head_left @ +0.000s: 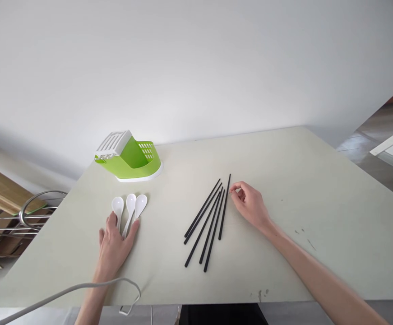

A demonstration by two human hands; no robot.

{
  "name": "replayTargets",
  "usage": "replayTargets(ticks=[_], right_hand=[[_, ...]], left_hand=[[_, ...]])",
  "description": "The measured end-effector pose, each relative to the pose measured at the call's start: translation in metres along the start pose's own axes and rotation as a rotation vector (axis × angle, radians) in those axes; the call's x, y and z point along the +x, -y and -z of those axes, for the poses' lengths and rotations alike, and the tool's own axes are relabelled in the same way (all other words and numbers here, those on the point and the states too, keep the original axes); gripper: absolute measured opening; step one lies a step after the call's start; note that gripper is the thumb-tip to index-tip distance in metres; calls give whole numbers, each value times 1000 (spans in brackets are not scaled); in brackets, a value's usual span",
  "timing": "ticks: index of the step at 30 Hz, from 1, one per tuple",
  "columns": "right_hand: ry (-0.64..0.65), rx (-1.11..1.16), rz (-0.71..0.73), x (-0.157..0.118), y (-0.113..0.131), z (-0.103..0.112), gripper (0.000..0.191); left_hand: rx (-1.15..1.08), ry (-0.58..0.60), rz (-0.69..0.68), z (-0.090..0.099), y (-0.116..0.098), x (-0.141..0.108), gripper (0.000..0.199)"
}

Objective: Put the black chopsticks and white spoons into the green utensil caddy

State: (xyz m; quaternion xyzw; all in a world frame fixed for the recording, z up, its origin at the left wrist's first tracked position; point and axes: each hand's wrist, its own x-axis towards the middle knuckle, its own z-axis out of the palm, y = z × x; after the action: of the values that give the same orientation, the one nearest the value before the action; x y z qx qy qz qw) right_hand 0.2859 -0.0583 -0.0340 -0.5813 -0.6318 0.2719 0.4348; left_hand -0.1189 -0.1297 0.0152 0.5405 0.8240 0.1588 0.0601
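Left hand (115,247): fingers spread wide over the handles of three white spoons (130,206), bowls pointing away, on the counter (304,171). Right hand (251,206): fingers curled narrow at the right edge of six fanned black chopsticks (203,229); cannot tell whether it grips one. Green holder (138,172) stands beyond the spoons.

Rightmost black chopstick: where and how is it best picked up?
Probably pinch the rightmost chopstick across its middle, coming from the right: it is thin and straight, lies flat on the table, and the other chopsticks lie only on its left.
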Motion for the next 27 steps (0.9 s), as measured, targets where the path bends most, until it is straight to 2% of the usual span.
replayTargets(ticks=[5, 12, 15, 22, 27], right_hand=[[-5, 10, -1, 1, 0, 1, 16], [5, 6, -20, 1, 2, 2, 15], [12, 8, -18, 0, 3, 2, 15], [5, 13, -16, 0, -1, 0, 15], [-2, 3, -2, 0, -3, -1, 15]], left_hand=[[-65, 13, -123, 0, -1, -3, 91], [-61, -44, -144, 4, -9, -5, 80], [4, -66, -93, 7, -13, -3, 77], [127, 24, 11, 12, -22, 4, 60], [258, 90, -79, 11, -28, 6, 47]])
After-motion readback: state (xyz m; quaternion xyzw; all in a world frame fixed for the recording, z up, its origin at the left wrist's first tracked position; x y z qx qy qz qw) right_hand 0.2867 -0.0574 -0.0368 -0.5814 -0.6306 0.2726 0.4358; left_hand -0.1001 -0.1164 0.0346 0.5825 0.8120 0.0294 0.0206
